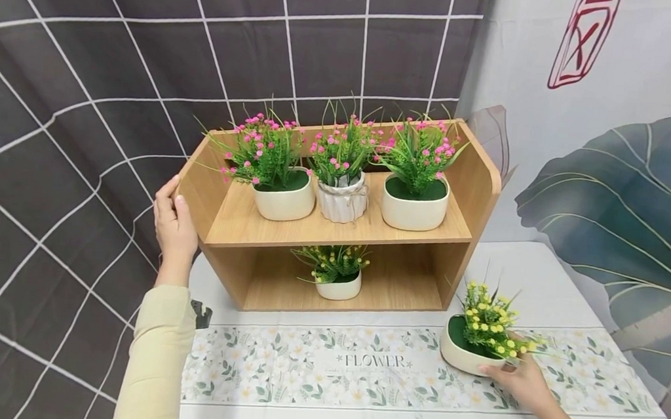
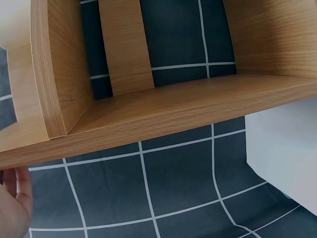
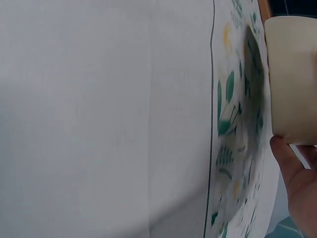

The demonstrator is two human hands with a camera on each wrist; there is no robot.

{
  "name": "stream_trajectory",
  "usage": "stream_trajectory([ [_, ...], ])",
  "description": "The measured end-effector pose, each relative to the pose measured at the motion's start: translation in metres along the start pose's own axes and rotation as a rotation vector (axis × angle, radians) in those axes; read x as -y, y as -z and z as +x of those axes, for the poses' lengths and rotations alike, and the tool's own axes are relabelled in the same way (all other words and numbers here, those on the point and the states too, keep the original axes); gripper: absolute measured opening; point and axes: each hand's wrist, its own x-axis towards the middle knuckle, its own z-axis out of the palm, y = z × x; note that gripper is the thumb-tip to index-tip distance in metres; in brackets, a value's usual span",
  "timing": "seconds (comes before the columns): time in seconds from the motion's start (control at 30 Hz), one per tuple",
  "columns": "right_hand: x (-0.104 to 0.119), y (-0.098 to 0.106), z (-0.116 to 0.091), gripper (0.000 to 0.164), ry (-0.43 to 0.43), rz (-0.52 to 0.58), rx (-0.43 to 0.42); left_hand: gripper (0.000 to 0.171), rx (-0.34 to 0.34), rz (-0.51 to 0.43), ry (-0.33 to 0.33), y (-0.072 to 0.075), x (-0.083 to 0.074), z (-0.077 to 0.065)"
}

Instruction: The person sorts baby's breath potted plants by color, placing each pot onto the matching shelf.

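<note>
My left hand [image 1: 173, 220] rests against the outer left side of a two-tier wooden shelf [image 1: 333, 239]; the left wrist view shows its fingers [image 2: 22, 186] at the board's edge. At the right, my right hand [image 1: 523, 381] grips a cream oval pot [image 1: 466, 353] of yellow artificial flowers [image 1: 488, 320], thumb at the near wall and fingers partly hidden behind. In the right wrist view the pot [image 3: 292, 79] shows close over the flowered cloth, its shadow beneath.
On the upper tier stand two cream pots [image 1: 284, 202] [image 1: 413, 210] and a white ribbed pot [image 1: 342, 200], all with pink flowers. A pot of yellow flowers [image 1: 338, 287] sits on the lower tier. A dark grid curtain [image 1: 146, 56] hangs at the left and back.
</note>
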Motion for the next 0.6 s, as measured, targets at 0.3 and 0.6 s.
stream_trajectory([
  [0.3,0.011,-0.028,0.000,0.088,0.067,0.110,-0.017,0.034,-0.001,-0.006,0.000,0.000,-0.001,0.001],
  [0.6,0.017,-0.058,-0.004,0.089,0.081,0.169,-0.048,0.034,-0.005,-0.014,-0.011,-0.001,0.002,0.001],
])
